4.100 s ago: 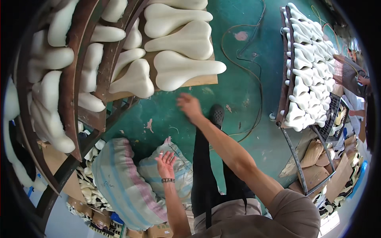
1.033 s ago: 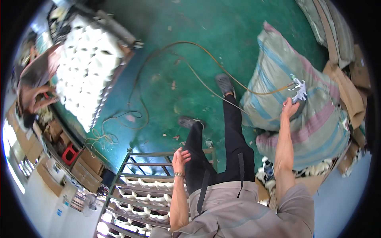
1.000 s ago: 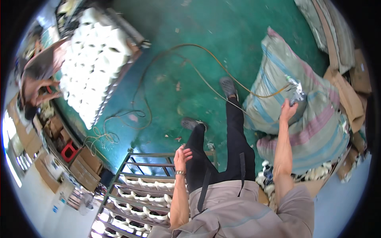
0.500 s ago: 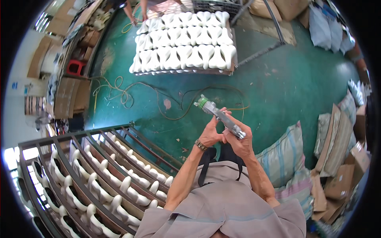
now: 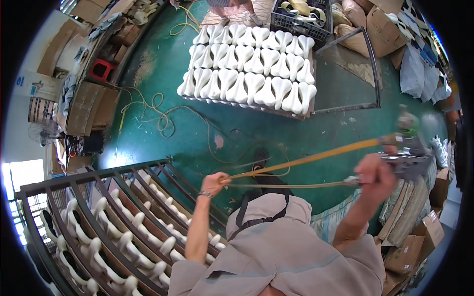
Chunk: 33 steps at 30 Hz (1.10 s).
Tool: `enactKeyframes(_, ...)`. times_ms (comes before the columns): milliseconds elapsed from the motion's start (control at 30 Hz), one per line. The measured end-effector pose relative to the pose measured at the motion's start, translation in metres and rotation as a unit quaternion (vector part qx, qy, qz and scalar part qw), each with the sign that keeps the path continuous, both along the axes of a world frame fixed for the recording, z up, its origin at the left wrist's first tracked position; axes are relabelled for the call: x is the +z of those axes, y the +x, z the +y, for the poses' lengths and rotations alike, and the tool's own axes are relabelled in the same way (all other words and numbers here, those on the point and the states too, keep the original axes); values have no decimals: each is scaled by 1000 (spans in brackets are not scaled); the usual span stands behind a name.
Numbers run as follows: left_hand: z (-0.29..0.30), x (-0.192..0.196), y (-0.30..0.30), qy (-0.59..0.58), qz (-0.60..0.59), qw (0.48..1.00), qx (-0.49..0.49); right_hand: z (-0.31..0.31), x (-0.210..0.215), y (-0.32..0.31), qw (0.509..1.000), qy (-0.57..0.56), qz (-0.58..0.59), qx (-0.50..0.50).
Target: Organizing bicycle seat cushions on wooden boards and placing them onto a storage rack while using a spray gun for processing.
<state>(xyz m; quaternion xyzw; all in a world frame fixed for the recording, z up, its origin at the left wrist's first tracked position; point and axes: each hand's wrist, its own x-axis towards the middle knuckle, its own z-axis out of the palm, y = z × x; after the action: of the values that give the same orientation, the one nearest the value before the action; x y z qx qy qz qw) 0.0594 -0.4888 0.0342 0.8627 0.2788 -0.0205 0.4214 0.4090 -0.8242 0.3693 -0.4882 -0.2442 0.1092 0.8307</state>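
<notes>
Out to the right, my right hand (image 5: 376, 175) grips a metal spray gun (image 5: 412, 155) with a green ring; motion blurs the gun. A yellow-orange hose (image 5: 306, 159) and a thinner pale hose (image 5: 291, 186) run from it toward my left hand (image 5: 215, 185). My left fingers are closed round the yellow-orange hose, and the pale one passes at or just below them; whether it is gripped too, I cannot tell. Close to the left forearm stands a dark metal rack (image 5: 94, 173) holding rows of white curved moulded pieces (image 5: 101, 212).
Ahead, a low stack of white bulbous pieces (image 5: 252, 86) stands on the green floor, beside a dark metal frame (image 5: 379, 89) and a black crate (image 5: 321, 30). Loose hose (image 5: 165, 116) lies coiled on the floor. Cardboard boxes (image 5: 402, 254) and sacks line the right. Another person's legs show behind the stack.
My right hand has swung the spray gun far to the right. My left hand has let go of the gun, moved left and taken hold of hose, drawing it out between the hands.
</notes>
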Motion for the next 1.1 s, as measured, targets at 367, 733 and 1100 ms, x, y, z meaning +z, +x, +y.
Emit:
enactKeyframes(367, 123, -36, -76, 25, 269, 945, 185, -9, 42, 72, 920, -301, -80, -239)
enactKeyframes(733, 117, -43, 35, 21, 256, 965, 54, 42, 28, 42, 813, -569, 118, -32)
enactKeyframes(1100, -23, -36, 116, 30, 395, 918, -19, 9, -142, 118, 742, -664, -88, 29)
